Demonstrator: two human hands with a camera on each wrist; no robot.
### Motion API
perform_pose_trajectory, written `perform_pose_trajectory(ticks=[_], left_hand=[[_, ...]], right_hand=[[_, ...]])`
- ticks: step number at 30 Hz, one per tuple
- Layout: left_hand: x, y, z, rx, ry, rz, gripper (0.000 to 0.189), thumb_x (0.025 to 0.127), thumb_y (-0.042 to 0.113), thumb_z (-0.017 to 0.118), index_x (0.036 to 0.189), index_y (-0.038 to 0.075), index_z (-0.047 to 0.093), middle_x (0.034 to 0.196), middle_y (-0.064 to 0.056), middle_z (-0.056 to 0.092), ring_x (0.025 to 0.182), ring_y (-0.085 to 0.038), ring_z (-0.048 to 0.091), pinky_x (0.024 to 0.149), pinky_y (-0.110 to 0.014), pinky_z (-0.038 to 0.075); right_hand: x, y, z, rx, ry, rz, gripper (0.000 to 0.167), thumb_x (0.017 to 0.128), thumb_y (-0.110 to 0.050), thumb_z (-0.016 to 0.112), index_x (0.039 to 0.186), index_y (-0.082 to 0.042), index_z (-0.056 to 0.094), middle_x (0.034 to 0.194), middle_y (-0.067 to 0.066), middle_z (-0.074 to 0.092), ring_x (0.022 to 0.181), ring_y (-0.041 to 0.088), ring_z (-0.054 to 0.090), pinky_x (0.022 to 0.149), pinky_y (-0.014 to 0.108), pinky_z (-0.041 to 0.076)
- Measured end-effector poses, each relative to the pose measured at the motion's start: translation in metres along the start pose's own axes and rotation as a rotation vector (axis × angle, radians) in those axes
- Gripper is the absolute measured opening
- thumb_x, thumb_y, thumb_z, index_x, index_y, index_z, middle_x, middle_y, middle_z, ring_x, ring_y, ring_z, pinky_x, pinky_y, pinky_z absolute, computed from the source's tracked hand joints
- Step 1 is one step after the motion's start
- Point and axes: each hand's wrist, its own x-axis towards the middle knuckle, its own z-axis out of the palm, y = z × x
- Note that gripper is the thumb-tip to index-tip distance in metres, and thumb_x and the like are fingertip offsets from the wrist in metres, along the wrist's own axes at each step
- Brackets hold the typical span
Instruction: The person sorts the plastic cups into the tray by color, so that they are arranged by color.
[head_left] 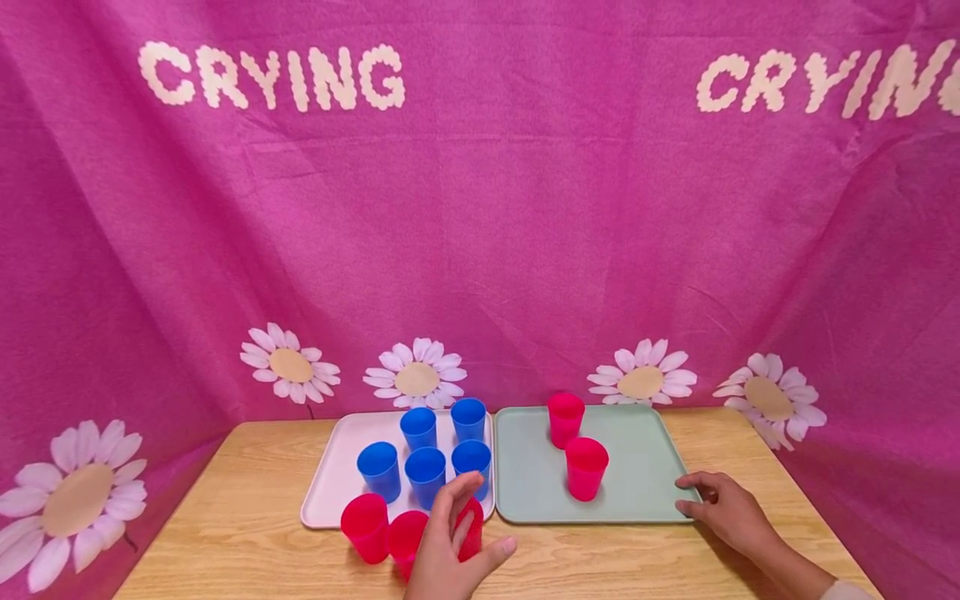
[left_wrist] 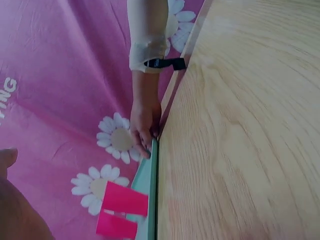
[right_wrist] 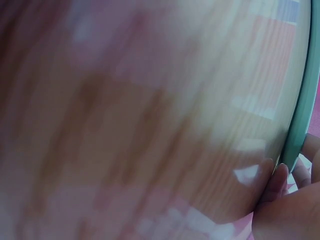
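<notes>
My left hand [head_left: 453, 542] is held up in front of the red cups, thumb and fingers spread apart with no cup between them. Partly covered by it is one red cup [head_left: 472, 537]; another red cup [head_left: 405, 535] and a third red cup [head_left: 365, 527] stand to its left at the white tray's front edge. In the left wrist view part of the left hand [left_wrist: 20, 212] shows at the left border. At the right front corner of the green tray [head_left: 645, 467], my right hand [head_left: 723, 508] holds the rim between thumb and fingers.
Several blue cups [head_left: 378, 471] stand upright on the white tray [head_left: 337, 458]. On the green tray are two red cups, a front one [head_left: 587, 471] and a back one [head_left: 566, 421]. Both trays lie side by side on the wooden table [head_left: 247, 500], before a pink flowered cloth [head_left: 525, 250].
</notes>
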Motion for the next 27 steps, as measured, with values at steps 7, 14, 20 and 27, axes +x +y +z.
perform_pose_trajectory(ticks=[7,14,20,27], left_hand=[[-0.006,-0.001,-0.034,0.106,0.115,-0.004,0.091,0.078,0.029,0.091,0.151,0.010,0.041,0.155,-0.014,0.046,0.148,-0.044,0.036,0.116,-0.053,0.036],[-0.004,-0.006,-0.074,0.226,0.251,-0.044,0.090,0.079,0.025,0.091,0.152,0.011,0.041,0.156,-0.016,0.043,0.147,-0.045,0.036,0.115,-0.053,0.036],[0.001,-0.019,-0.106,0.258,0.305,-0.053,0.092,0.081,0.021,0.089,0.155,0.008,0.035,0.158,-0.021,0.037,0.146,-0.048,0.034,0.111,-0.054,0.040],[0.011,-0.036,-0.130,0.328,0.297,-0.063,0.094,0.082,0.023,0.089,0.155,0.003,0.034,0.158,-0.024,0.032,0.147,-0.048,0.029,0.118,-0.061,0.028]], right_hand=[[0.001,0.001,0.001,0.000,-0.002,0.009,0.034,0.086,-0.022,0.084,0.114,-0.004,0.075,0.101,0.009,0.063,0.089,0.023,0.053,0.077,0.036,0.046],[0.001,0.001,0.001,-0.001,-0.006,0.020,0.035,0.086,-0.022,0.084,0.114,-0.004,0.074,0.102,0.009,0.063,0.090,0.023,0.052,0.078,0.038,0.045],[0.001,0.000,0.000,0.000,-0.016,0.032,0.036,0.087,-0.024,0.084,0.115,-0.004,0.074,0.105,0.011,0.064,0.092,0.025,0.054,0.079,0.038,0.046],[0.000,0.000,0.000,-0.007,-0.006,0.014,0.035,0.086,-0.023,0.084,0.114,-0.005,0.074,0.108,0.012,0.066,0.094,0.025,0.055,0.080,0.039,0.047]])
